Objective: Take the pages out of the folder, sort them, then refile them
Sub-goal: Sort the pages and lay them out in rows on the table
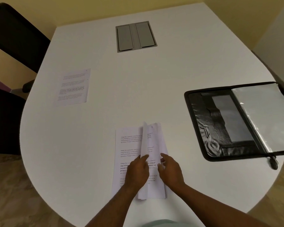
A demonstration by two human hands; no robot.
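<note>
My left hand (137,169) pinches one thin white sheet (145,145), grip clamped on its edge, so it stands curled upright over the stack (121,154) of printed pages lying flat at the near edge of the smooth white table (138,95). My right hand (170,169) hovers just beside it, fingers loose and apart, gripping nothing. The folder (220,128), glossy black with clear plastic sleeves, lies open well to the right. A lone printed page (73,87) sits far left
</note>
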